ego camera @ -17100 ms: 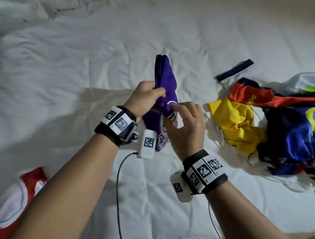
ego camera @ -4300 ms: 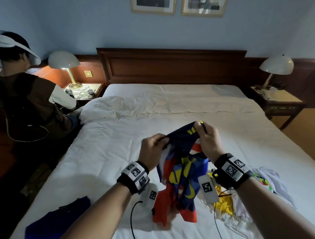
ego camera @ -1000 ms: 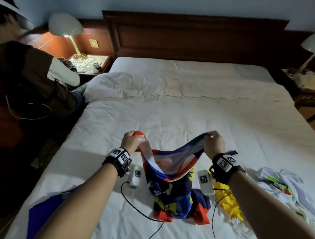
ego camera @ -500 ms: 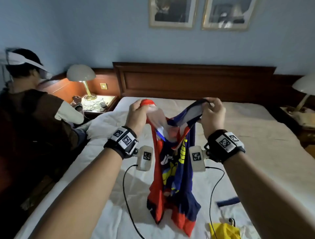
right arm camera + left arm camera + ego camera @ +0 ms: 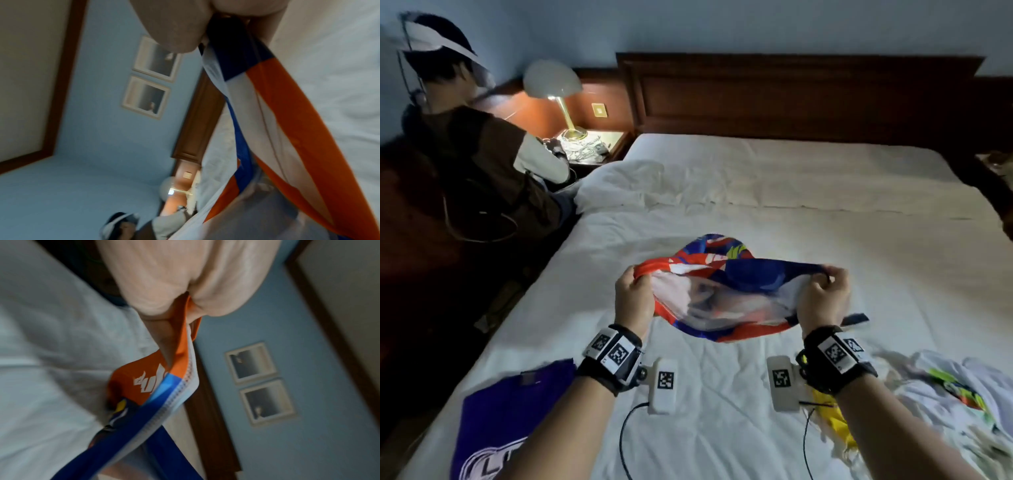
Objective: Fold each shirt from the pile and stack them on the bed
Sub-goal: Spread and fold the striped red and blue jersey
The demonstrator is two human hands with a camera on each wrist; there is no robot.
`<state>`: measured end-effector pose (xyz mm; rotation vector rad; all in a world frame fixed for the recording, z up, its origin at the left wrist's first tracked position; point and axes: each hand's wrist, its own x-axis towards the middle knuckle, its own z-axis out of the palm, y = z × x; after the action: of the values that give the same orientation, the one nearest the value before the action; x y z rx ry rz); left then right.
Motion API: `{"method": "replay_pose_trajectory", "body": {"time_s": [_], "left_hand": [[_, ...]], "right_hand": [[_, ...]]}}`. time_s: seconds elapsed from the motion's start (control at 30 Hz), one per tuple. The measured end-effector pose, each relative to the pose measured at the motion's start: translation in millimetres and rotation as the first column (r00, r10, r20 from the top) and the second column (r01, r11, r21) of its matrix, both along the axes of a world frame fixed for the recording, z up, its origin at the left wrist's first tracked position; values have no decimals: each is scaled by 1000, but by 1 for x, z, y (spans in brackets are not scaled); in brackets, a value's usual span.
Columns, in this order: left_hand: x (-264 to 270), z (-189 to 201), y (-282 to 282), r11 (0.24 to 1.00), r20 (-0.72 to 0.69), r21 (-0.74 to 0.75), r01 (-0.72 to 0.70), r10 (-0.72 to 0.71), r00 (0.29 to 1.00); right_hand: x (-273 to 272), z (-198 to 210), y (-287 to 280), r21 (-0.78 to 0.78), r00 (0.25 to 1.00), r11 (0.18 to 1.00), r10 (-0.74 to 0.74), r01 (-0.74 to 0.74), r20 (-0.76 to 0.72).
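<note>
I hold the jersey [image 5: 726, 291] stretched between both hands, left hand [image 5: 634, 298] and right hand [image 5: 822, 297] each pinching an edge, so it spreads flat above the bed [image 5: 825, 240] for laying down. The purple shirt [image 5: 506, 425] (apparently folded) lies at my left; the pile [image 5: 945, 387] waits right.

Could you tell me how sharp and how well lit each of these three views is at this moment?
Head view: dim overall, brightest by the lit bedside lamp; the red and blue shirt is slightly smeared, and the straight headboard bows from the wide lens. Left wrist view: heavy motion blur, the left hand soft. Right wrist view: blurred too, with the right hand and framed pictures unsharp.
</note>
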<state>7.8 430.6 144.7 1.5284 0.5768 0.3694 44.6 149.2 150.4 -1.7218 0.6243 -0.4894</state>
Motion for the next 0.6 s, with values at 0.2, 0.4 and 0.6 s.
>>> {"method": "replay_pose_trajectory", "body": {"time_s": [0.2,0.4,0.6], "left_hand": [[-105,-208,51,979,-444,30,-202,194,875],[-202,-324,98,965,-718,-83,-248,114,687],[-242,-358,130,975,-781,72,-212,187,595]], "right_hand": [[-110,-130,-10,-107,923,991,-114,80,-368],[-197,-217,-33,-163,770,983,-165,80,-616],[-242,-278,-61,-238,667,971,-189,19,-721]]}}
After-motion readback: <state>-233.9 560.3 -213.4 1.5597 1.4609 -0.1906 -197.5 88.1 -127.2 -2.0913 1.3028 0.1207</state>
